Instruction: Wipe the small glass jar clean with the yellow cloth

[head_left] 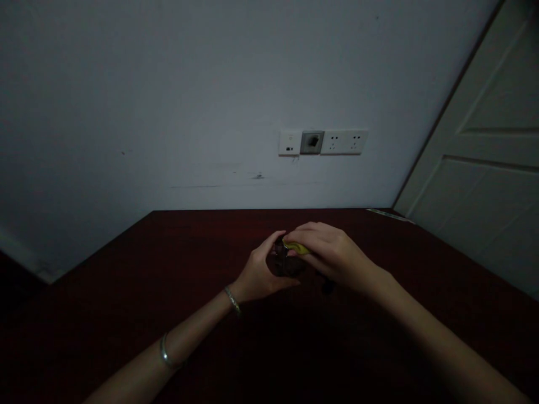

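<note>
Around a small, dark-looking container that seems see-through, like a glass, my left hand is curved with its thumb and fingers on either side. My right hand pinches a yellow, cloth-like piece at the container's upper rim. Both hands meet over the middle of the dark red table. Dim light and my right fingers hide much of the container, so its exact kind is unclear. Below my right hand lies a small black patch, too dark to make out.
Behind the table rises a pale wall with a row of sockets and switches. A white panelled door stands at the right. A thin pale strip lies along the table's back right edge.
</note>
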Available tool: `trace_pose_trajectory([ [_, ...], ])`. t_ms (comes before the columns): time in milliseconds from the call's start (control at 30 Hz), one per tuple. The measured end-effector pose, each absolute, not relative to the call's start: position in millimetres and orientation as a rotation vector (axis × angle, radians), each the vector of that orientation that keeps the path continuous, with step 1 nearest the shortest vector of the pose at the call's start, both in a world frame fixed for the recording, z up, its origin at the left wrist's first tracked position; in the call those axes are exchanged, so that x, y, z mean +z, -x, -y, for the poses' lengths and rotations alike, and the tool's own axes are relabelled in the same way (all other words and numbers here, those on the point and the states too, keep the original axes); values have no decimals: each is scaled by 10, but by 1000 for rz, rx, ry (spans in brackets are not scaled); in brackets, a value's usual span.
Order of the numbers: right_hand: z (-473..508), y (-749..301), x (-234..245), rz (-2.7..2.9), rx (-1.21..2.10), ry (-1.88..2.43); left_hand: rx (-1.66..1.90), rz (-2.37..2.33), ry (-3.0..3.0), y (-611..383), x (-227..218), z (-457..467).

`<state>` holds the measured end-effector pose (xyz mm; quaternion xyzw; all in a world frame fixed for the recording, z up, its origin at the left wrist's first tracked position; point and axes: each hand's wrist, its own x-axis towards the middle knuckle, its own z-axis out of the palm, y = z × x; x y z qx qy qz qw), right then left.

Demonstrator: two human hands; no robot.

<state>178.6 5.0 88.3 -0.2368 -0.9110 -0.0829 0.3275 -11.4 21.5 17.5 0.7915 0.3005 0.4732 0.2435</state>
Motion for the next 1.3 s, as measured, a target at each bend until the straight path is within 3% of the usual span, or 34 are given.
trace_pose_trajectory([
  [233, 48, -1720, 932, 2432, -345, 586, 1264, -832, -2112, 117, 163, -215],
  [1000, -56, -1839, 861, 2256, -175, 644, 1323, -749, -2095, 106, 221, -183],
  [1300, 79, -1744, 860, 2322, -147, 518, 1315, -678, -1682, 89, 188, -254],
])
